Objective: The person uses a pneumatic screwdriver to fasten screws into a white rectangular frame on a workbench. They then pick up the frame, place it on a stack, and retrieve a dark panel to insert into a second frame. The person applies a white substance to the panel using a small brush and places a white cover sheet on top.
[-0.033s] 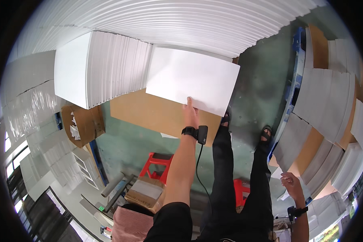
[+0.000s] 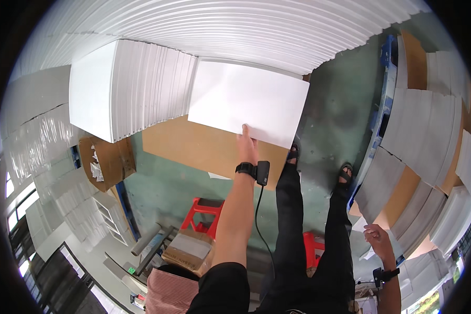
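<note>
While the left hand point(image 2: 247, 144), the nearer one, clasps its edge, the white board point(image 2: 248, 99) lies just ahead, long axis crosswise; the right hand point(image 2: 378, 242) hangs well apart, half-curled, contents unclear.

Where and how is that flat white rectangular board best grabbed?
Grip this flat white board probably by its near and right edges, coming from the person's side, thumbs on top: rows of white panels crowd its left and far sides, while those edges look open. The left hand is at the near edge.
</note>
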`<action>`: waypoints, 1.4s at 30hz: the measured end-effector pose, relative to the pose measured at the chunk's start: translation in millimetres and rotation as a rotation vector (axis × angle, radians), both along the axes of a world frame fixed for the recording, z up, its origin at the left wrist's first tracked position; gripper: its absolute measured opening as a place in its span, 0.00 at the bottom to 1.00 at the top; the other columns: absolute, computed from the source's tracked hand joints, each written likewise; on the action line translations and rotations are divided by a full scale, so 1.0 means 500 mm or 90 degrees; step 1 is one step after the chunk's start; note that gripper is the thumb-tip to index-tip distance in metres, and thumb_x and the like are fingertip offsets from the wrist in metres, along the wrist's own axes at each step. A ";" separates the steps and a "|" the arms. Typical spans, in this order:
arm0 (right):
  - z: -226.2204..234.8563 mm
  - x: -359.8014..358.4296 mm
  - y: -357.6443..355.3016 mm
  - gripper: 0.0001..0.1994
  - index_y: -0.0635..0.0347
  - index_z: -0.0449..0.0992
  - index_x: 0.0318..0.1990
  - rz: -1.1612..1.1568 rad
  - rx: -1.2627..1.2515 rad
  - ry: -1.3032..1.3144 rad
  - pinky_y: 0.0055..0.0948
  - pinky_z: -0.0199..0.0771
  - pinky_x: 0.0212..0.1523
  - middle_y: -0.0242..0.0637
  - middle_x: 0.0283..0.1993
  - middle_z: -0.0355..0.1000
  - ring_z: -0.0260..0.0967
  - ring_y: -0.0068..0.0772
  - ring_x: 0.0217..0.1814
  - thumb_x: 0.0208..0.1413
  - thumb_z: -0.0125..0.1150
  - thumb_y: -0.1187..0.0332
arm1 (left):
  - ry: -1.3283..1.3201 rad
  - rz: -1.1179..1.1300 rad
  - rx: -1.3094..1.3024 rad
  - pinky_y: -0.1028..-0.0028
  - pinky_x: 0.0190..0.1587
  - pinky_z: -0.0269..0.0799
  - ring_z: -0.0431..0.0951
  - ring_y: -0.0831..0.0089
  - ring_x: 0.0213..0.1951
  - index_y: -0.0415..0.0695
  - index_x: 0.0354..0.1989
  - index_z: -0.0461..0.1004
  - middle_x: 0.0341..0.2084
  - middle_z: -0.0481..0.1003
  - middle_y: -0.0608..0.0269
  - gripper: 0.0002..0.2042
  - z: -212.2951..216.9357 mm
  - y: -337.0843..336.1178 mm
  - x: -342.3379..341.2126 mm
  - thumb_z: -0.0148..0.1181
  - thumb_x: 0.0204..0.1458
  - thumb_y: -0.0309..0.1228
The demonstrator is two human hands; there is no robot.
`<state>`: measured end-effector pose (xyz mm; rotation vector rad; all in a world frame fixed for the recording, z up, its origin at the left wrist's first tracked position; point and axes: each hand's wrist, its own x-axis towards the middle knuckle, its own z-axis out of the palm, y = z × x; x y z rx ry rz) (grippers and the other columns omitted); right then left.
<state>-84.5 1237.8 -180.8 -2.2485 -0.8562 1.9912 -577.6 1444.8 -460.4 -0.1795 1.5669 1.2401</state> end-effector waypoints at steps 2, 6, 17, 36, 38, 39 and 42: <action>-0.008 -0.013 0.012 0.14 0.62 0.78 0.53 0.013 -0.010 0.001 0.26 0.77 0.47 0.35 0.41 0.78 0.76 0.24 0.43 0.62 0.67 0.70 | 0.016 0.021 0.002 0.67 0.57 0.74 0.75 0.67 0.50 0.35 0.54 0.64 0.47 0.72 0.55 0.22 -0.012 0.022 -0.001 0.58 0.68 0.44; -0.021 -0.027 0.022 0.14 0.62 0.78 0.53 -0.002 -0.006 0.016 0.26 0.77 0.47 0.35 0.41 0.78 0.76 0.24 0.43 0.62 0.66 0.69 | 0.072 -0.014 -0.073 0.66 0.55 0.73 0.74 0.66 0.50 0.33 0.54 0.64 0.49 0.72 0.52 0.22 -0.026 0.054 -0.007 0.60 0.67 0.40; -0.045 -0.019 0.030 0.15 0.64 0.77 0.54 -0.032 -0.014 0.045 0.27 0.78 0.45 0.35 0.40 0.78 0.76 0.24 0.40 0.63 0.65 0.68 | 0.111 -0.025 -0.205 0.61 0.38 0.75 0.78 0.59 0.41 0.27 0.56 0.66 0.46 0.74 0.48 0.22 -0.089 0.106 -0.030 0.61 0.65 0.34; -0.062 0.009 0.022 0.16 0.61 0.78 0.56 -0.060 -0.057 0.034 0.28 0.79 0.48 0.37 0.44 0.79 0.77 0.26 0.44 0.64 0.66 0.66 | 0.027 -0.171 -0.174 0.53 0.58 0.81 0.78 0.47 0.57 0.29 0.68 0.61 0.60 0.70 0.41 0.28 -0.105 0.121 -0.105 0.44 0.72 0.43; -0.054 0.006 0.030 0.16 0.61 0.78 0.56 -0.060 -0.037 0.023 0.27 0.79 0.48 0.36 0.44 0.79 0.77 0.26 0.44 0.64 0.66 0.66 | 0.091 -0.134 -0.263 0.55 0.55 0.81 0.78 0.51 0.57 0.33 0.66 0.64 0.59 0.72 0.45 0.26 -0.086 0.113 -0.072 0.46 0.71 0.44; -0.050 0.004 0.039 0.16 0.61 0.78 0.56 -0.050 -0.027 0.025 0.27 0.79 0.48 0.35 0.43 0.79 0.78 0.25 0.44 0.64 0.66 0.66 | 0.128 -0.104 -0.309 0.57 0.54 0.81 0.78 0.53 0.57 0.35 0.65 0.66 0.59 0.73 0.47 0.25 -0.072 0.095 -0.070 0.47 0.70 0.44; -0.044 0.008 0.058 0.16 0.60 0.79 0.56 -0.003 -0.006 0.060 0.27 0.79 0.47 0.35 0.43 0.79 0.78 0.25 0.43 0.64 0.66 0.64 | 0.110 -0.191 -0.122 0.66 0.46 0.77 0.79 0.66 0.47 0.42 0.54 0.73 0.46 0.77 0.59 0.18 -0.050 -0.067 -0.072 0.52 0.67 0.44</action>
